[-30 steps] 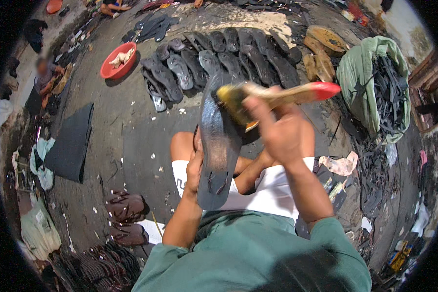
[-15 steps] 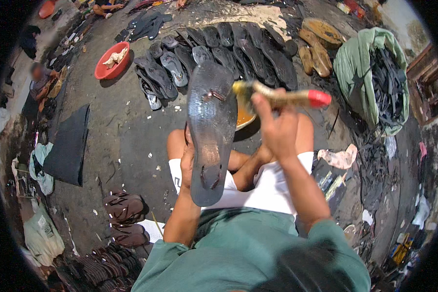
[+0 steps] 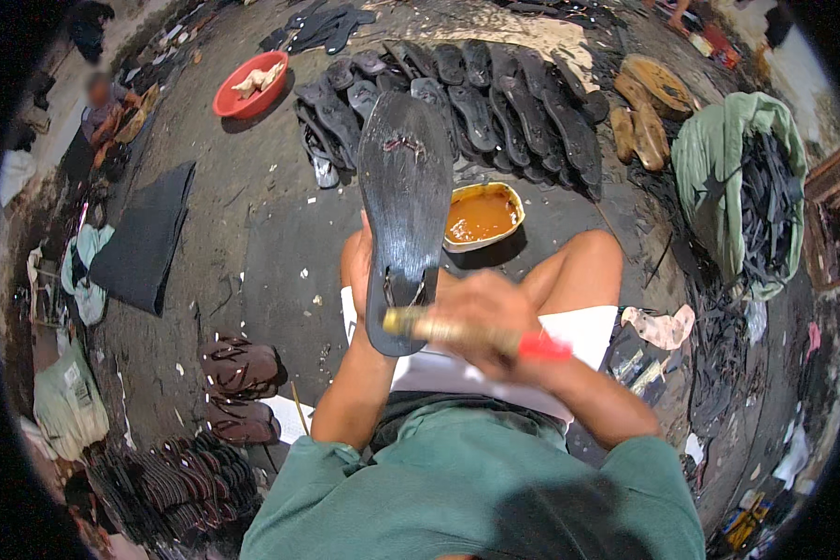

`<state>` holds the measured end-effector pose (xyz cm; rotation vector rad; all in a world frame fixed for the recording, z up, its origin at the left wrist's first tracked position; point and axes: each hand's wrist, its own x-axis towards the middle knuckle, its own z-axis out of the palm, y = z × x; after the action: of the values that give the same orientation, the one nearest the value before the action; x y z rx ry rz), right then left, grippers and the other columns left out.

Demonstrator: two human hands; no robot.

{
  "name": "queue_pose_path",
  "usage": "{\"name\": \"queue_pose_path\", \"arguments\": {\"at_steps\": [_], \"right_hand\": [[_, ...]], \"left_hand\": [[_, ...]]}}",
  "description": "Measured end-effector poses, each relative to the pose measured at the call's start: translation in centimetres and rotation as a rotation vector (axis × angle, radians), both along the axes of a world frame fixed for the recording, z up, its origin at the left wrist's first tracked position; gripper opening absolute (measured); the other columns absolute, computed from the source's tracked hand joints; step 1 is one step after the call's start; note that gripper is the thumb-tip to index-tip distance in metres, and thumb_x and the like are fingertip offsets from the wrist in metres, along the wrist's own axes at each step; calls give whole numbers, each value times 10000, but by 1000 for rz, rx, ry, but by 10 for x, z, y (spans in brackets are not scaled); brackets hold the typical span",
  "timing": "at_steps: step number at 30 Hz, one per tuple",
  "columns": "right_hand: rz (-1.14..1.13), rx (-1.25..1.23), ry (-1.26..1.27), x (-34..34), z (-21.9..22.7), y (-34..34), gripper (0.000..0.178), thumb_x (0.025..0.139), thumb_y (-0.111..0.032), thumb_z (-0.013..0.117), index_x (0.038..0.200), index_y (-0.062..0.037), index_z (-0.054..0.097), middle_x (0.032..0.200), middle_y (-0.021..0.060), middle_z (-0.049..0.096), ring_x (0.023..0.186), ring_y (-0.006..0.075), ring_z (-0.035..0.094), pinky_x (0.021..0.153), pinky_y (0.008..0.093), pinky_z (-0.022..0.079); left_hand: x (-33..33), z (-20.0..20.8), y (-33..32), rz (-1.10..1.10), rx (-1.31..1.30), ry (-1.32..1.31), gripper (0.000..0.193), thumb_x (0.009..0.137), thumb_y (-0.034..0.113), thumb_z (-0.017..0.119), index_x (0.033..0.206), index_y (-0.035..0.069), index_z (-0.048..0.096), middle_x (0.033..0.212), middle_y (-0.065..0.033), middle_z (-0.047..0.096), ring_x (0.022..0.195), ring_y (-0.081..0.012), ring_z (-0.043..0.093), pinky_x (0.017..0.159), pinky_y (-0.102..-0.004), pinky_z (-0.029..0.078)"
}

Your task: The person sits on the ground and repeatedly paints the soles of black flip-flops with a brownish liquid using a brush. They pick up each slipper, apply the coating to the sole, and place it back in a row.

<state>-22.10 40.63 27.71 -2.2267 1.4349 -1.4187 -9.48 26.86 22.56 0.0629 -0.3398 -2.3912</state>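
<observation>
Head view: beyond the far edge of the dark mat (image 3: 280, 243), rows of sandals (image 3: 476, 121) are laid out. One dark sole (image 3: 406, 191) is held up between the hands, its long axis directed toward the mat's far edge, heel end nearest. Its left edge is gripped by the left hand (image 3: 361, 303), largely hidden behind it. Near that far edge, a bowl (image 3: 495, 243) of amber liquid (image 3: 481, 215) is set. A brush (image 3: 439, 329) is gripped crosswise by the blurred right hand (image 3: 485, 303), nearer the heel; its bristles (image 3: 392, 322) are seen over the heel, contact unconfirmed.

Brush (image 3: 457, 331) and dark sole (image 3: 406, 201) in hands (image 3: 487, 306), bowl (image 3: 483, 246) of orange liquid (image 3: 481, 215)
</observation>
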Motion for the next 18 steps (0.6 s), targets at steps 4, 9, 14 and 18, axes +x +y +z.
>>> {"name": "queue_pose_path", "arguments": {"at_steps": [4,9,14,18], "right_hand": [[-90,59,-76,1,7,14,266,750,-108,741,1014,-110,708,922,39,673,865,189,655,725,336,519],[-222,-131,-133,-11,10,-6,288,769,-7,672,1050,-67,695,868,73,678,800,242,651,684,353,518],[-4,237,-338,13,5,30,228,761,-83,706,988,-89,711,875,61,685,768,199,657,691,370,520],[-430,-217,89,-28,41,-14,404,677,-135,722,1079,-111,692,974,92,667,901,256,640,727,371,528]], "left_hand": [[-8,14,1,57,-92,-73,488,1047,383,351,1208,-19,576,1107,-195,667,942,-275,684,817,-417,583],[-21,27,6,-72,-79,166,490,1043,386,362,1266,-10,542,1184,-174,642,994,-269,675,866,-405,571],[-22,35,-6,-12,-72,24,451,1043,372,372,1286,31,539,1210,-163,630,1008,-260,671,860,-398,574],[-34,31,1,-255,29,134,459,1036,394,382,1328,66,513,1223,-171,619,1029,-283,663,882,-435,565]]}}
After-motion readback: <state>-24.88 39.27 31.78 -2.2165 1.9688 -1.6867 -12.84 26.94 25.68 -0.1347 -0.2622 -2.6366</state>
